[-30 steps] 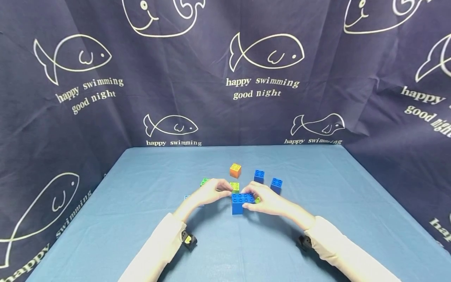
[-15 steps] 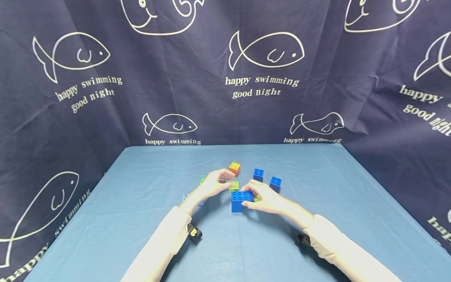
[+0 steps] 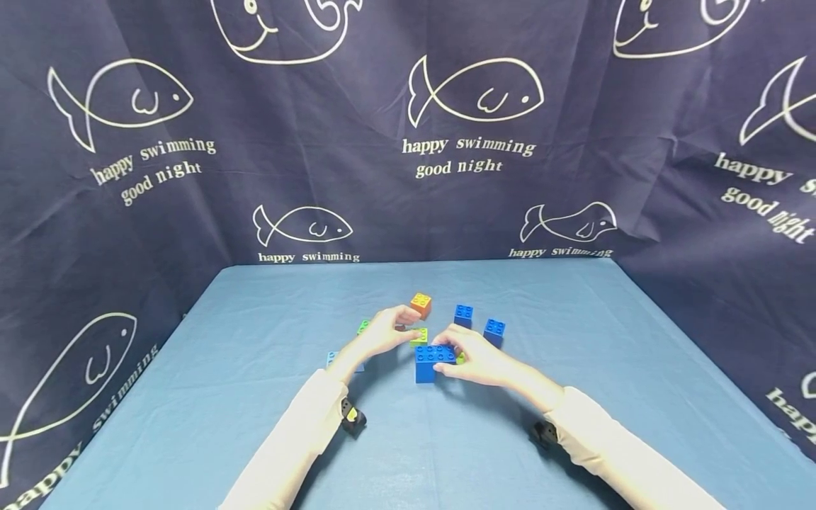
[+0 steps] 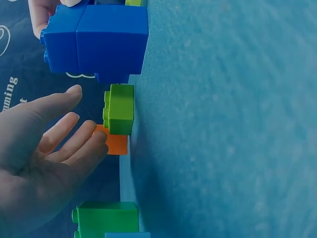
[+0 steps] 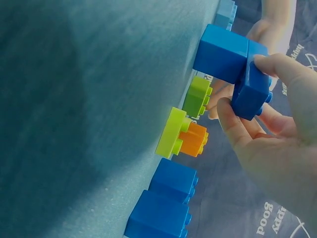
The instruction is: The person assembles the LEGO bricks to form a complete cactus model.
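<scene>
My right hand [image 3: 478, 356] pinches a blue toy building brick [image 5: 251, 79] between thumb and fingers. That brick sits on a second blue brick [image 5: 221, 53] and sticks out sideways beyond it, as the right wrist view shows. My left hand [image 3: 384, 331] hovers just left of them, apart from the blue bricks, with its fingers loosely spread and nothing in its grasp. Beyond its fingertips stands a lime-green brick [image 4: 121, 109], with an orange brick [image 4: 116, 143] farther back. In the head view the left fingers partly overlap the lime-green brick.
Two more blue bricks [image 3: 463, 316] [image 3: 494, 331] stand at the back right. A second lime brick [image 5: 171, 133] is mostly hidden behind my right hand in the head view. Left of my left hand are a green brick [image 4: 109, 218] and a light-blue brick [image 3: 331, 357]. A patterned dark curtain [image 3: 357, 142] surrounds the blue-covered table [image 3: 421, 453].
My left hand has moved a little forward, away from the blue bricks, and its fingers have spread. My right hand keeps its hold in place. The head view has shifted slightly.
</scene>
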Demonstrator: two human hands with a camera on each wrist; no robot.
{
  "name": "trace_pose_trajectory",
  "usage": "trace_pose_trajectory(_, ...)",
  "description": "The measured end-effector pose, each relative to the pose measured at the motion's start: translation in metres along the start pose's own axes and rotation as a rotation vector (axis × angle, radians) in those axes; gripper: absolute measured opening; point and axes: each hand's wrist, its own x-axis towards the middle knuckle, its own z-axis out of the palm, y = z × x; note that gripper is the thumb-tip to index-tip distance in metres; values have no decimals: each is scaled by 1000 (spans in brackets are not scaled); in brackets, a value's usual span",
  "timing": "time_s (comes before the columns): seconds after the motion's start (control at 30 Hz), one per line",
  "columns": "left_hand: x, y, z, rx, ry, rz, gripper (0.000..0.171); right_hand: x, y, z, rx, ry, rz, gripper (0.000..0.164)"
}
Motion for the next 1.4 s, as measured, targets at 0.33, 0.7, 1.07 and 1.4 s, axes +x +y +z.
trace_pose_trajectory(0.33, 0, -4, 2, 35, -40, -12, 39, -3, 0, 2, 11, 13, -13, 27)
trace_pose_trajectory(0.7, 2, -11, 3, 57, -62, -14, 37, -1, 0, 2, 7, 11, -8, 27)
trace_pose_trajectory(1.07, 5, -11, 3, 87, -96, -45, 37, 1, 1, 0, 10, 7, -12, 28)
trace_pose_trajectory(1.4, 3, -9, 3, 80, -109, -56, 36, 0, 0, 0, 26, -7, 6, 29)
